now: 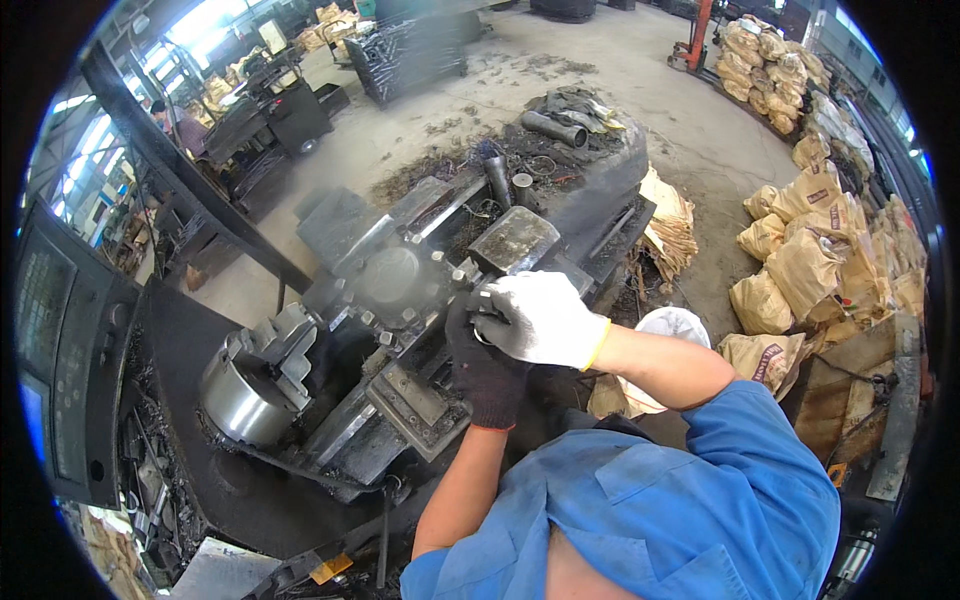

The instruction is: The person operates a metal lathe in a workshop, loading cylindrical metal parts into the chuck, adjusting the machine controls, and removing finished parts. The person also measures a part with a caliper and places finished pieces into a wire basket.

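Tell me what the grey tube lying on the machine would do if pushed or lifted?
The tube might roll, since it is round and lies on its side. It would probably stay stiff, because it looks metal and straight. Its dark end looks hollow, so it may weigh less than a solid bar.

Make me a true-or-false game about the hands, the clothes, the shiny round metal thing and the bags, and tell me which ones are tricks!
1. The left hand and the right hand are close together. True.
2. Both hands wear white. False: the right hand does, but the left wears a dark glove.
3. The shiny metal chuck is to the left of the hands in the picture. True.
4. There is no blue clothing here. False: the shirt is blue.
5. Tan bags are piled on the right side of the picture. True.
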The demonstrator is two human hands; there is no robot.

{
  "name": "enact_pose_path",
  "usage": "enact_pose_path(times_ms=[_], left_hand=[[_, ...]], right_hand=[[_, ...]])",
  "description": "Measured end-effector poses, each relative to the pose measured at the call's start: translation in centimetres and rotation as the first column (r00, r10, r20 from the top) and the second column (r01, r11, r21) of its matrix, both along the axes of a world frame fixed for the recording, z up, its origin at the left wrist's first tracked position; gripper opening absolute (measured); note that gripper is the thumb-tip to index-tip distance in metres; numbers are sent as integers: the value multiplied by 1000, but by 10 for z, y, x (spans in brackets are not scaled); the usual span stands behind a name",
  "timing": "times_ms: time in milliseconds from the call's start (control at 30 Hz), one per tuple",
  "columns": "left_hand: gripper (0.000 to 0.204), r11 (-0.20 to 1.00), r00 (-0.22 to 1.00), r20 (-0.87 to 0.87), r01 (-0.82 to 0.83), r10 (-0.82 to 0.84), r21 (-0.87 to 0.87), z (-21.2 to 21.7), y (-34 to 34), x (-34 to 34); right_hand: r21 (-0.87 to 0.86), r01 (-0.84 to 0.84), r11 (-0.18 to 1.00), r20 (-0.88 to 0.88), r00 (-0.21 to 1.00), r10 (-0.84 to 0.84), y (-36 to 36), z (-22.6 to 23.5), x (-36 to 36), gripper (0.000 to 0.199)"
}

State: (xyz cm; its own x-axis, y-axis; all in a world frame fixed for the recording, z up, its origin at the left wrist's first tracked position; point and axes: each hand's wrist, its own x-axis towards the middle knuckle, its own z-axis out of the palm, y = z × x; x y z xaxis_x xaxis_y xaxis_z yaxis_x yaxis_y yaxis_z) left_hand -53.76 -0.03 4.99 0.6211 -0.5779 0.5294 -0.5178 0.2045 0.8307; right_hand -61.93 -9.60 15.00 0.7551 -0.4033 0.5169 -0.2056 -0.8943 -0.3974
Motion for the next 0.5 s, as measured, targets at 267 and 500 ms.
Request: enact_pose_path(times_ms=[267, 500], left_hand=[[58, 999, 960, 278, -24, 16, 25, 78, 23, 18], [23, 980, 689, 701, -184, 182, -72, 131, 8, 59]], right_hand=[[365, -46, 930, 308, 948, -74, 1, 130, -66, 18], [665, -463, 586, 654, 740, -158, -44, 86, -65, 22]])
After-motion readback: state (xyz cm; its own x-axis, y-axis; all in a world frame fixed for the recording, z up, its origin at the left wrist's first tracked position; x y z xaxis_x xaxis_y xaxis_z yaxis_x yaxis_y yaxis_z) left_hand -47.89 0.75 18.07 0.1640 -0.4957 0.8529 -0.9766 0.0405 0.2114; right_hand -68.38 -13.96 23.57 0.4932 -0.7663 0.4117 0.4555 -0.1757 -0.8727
